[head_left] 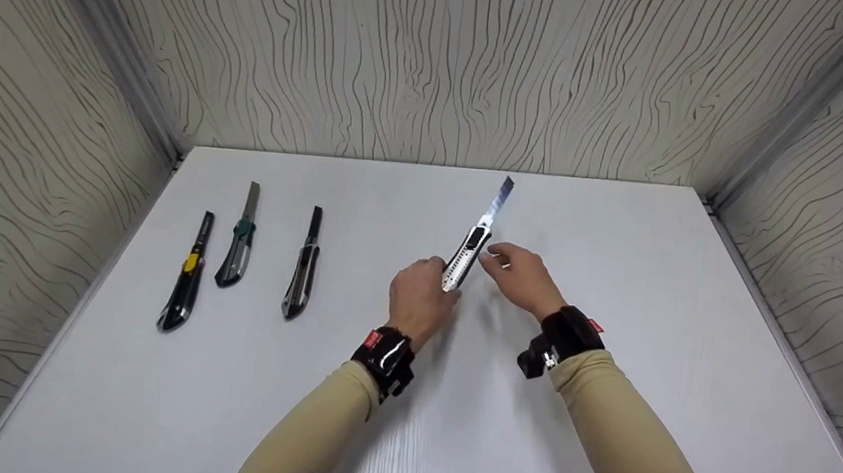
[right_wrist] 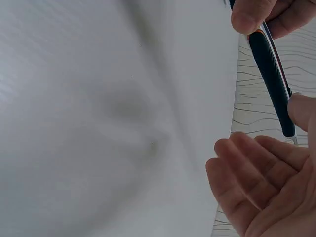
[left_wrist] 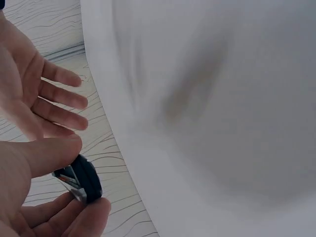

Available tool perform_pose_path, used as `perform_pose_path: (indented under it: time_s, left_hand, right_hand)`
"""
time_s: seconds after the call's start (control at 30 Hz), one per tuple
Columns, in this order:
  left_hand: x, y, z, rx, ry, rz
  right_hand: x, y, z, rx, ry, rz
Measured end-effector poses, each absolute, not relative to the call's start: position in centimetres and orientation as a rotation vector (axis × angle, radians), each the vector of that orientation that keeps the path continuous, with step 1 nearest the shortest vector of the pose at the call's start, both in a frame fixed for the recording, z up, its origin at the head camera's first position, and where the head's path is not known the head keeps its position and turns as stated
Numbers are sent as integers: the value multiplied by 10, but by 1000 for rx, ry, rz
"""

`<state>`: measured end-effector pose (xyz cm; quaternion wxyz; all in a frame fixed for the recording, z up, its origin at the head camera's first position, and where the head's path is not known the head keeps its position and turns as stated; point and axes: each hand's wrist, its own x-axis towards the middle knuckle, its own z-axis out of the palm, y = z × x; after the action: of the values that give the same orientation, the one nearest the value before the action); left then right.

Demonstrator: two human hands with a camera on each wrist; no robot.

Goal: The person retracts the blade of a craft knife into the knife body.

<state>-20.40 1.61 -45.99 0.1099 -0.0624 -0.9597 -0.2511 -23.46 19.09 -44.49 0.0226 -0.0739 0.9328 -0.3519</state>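
Ahead of left hand [head_left: 419,296], bare blade [head_left: 498,201] is jutting out; I'm pinching silver cutter [head_left: 470,251] near rear end. Right hand [head_left: 527,279], fingers loosely extended, is hovering beside handle: rear-only hold could be letting cutter twist, nicking it.

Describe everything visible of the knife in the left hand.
The knife looks metallic: silvery, with dark sides, a black slider and a row of slots. Its shiny blade is extended, pointing forward. The left hand grips its rear end above the white table; the right hand is close beside it, contact unclear.
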Motion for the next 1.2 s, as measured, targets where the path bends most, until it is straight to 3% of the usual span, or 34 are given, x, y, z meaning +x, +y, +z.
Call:
perform_pose_path:
  time_s: [0.33, 0.8, 1.2]
  left_hand:
    - [-195, 32, -464, -185, -2820, -813]
    - [-184, 40, -477, -249, -2777, -721]
    - [-180, 42, -481, -221, -2815, -909]
  right_hand:
    - [-238, 190, -446, 37, 2510, -1658]
    - [-239, 184, -448, 202, 2299, -1865]
    - [-241, 180, -450, 233, 2311, -1848]
